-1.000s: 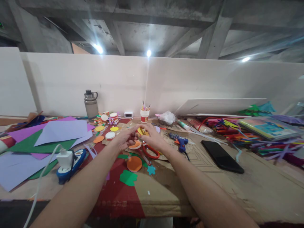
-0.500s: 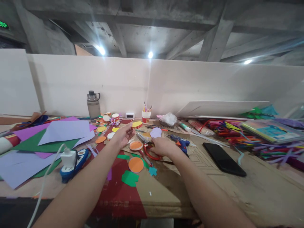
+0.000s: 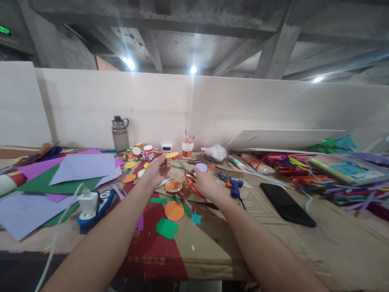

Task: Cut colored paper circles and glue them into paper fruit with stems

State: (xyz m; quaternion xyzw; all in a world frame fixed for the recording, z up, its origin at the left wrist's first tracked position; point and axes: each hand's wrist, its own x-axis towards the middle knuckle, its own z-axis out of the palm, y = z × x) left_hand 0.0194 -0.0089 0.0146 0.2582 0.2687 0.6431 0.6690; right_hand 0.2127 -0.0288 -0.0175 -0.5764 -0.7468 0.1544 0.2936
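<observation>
Between its fingertips, my left hand (image 3: 156,173) pinches a shallow round piece with a yellow top and a red side (image 3: 172,155). My right hand (image 3: 207,182) grips red-handled scissors (image 3: 191,185), their blades angled up and left toward the round piece but apart from it. Beside the right fingers lies a pale purple paper shape (image 3: 201,167). Below the two hands are an orange-topped shallow round piece (image 3: 173,186) and a flat orange paper disc (image 3: 174,211). Green paper scraps (image 3: 167,228) and a small blue paper flower (image 3: 196,219) lie nearer to me.
A blue glue gun (image 3: 235,187) and a black phone (image 3: 287,205) lie on the right. Left are a power strip (image 3: 91,217) with a white cable and stacked coloured paper (image 3: 82,168). Behind stand a bottle (image 3: 120,136) and a paper cup (image 3: 187,149) of tools.
The scissors have been raised and turned in my right hand, away from the cardboard. My left hand has shifted slightly left with the yellow-topped piece.
</observation>
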